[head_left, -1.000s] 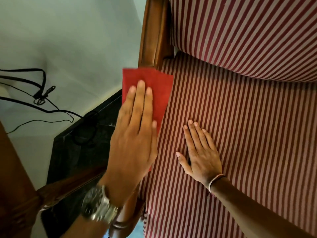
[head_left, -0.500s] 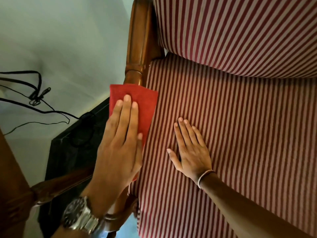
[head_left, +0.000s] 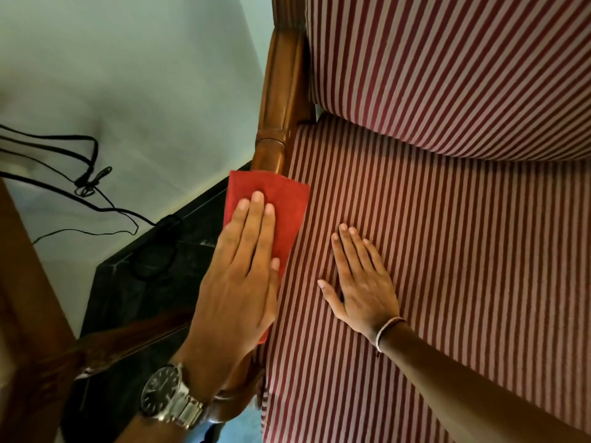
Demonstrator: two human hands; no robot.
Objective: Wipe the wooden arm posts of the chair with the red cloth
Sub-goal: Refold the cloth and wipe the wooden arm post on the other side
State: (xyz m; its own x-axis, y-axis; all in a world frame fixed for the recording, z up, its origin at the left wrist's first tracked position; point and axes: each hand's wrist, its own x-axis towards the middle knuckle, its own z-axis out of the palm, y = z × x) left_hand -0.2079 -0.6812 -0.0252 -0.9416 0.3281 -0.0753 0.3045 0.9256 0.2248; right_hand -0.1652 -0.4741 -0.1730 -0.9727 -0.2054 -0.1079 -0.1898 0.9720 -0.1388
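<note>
The chair's brown wooden arm post point(head_left: 281, 91) runs down the left side of the striped red-and-cream seat point(head_left: 447, 282). A folded red cloth point(head_left: 284, 199) lies over the lower part of the post, beside the seat edge. My left hand point(head_left: 236, 282), with a wristwatch on it, presses flat on the cloth with straight fingers. The post under the cloth and hand is hidden; its lower turned end point(head_left: 230, 401) shows near the watch. My right hand point(head_left: 361, 282) rests flat on the seat with spread fingers and holds nothing.
The striped backrest point(head_left: 447, 75) rises at the upper right. Black cables point(head_left: 86, 183) hang along the pale wall point(head_left: 128, 75) at the left. A dark polished surface point(head_left: 144, 282) lies beside the chair, with another piece of brown wooden furniture point(head_left: 19, 282) at the far left.
My left hand has slid the red cloth down the arm post toward me, baring more wood above it. My right hand has stayed flat on the seat.
</note>
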